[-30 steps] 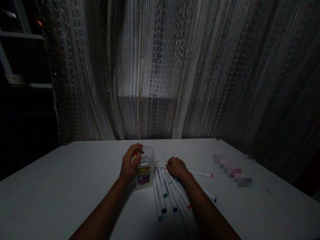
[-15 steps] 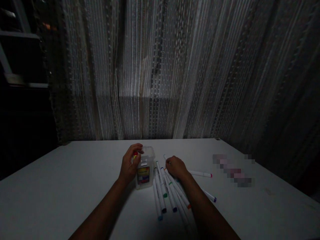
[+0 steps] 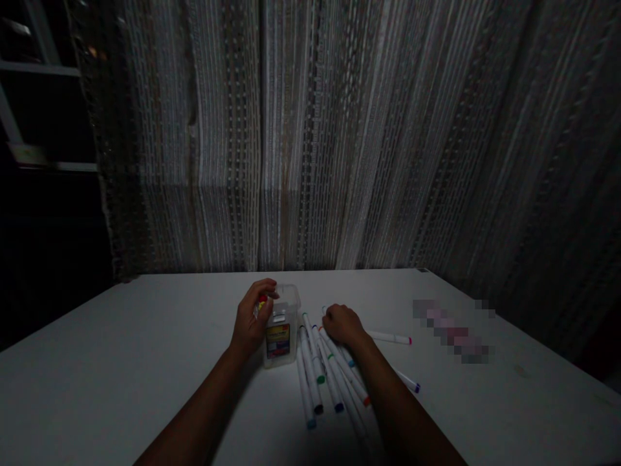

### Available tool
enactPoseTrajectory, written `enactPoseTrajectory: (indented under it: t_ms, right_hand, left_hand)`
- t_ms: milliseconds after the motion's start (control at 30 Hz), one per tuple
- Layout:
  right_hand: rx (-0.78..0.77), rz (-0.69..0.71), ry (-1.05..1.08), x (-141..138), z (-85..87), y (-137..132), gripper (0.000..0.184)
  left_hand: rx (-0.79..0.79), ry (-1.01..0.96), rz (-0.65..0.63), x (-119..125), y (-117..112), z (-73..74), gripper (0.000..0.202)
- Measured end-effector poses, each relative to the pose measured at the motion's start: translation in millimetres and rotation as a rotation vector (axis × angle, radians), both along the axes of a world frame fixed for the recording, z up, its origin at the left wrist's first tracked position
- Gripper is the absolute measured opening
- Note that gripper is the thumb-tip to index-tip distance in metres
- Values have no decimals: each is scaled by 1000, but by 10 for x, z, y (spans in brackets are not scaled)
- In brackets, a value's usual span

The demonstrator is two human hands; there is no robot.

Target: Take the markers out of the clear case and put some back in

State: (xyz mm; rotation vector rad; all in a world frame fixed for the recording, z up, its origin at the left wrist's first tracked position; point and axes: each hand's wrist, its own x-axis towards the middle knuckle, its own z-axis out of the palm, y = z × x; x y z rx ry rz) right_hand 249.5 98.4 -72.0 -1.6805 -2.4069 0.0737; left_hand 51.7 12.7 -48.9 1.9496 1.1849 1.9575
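White, slim, colour-capped markers (image 3: pixel 332 385) fan out beside the curled right hand (image 3: pixel 343 323), grip unclear. Left hand (image 3: pixel 251 322) clasps the clear plastic box (image 3: pixel 279 340)!

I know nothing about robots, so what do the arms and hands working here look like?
They are a person's. The left hand and right hand are ungloved, each with ordinary jointed fingers. The left forearm and right forearm are bare, with no sleeves, cables or watch showing. In this dim light, I can't make out any rings or small markings.
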Motion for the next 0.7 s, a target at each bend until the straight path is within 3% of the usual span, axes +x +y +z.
enactPoseTrajectory:
  t_ms: [333, 700]
  right_hand:
    - [47, 53, 53, 12, -36, 9, 29]
    - [-15, 55, 35, 14, 13, -16, 29]
  left_hand:
    - [11, 10, 19, 6, -12, 22, 30]
    - [18, 9, 6, 9, -1, 11, 26]
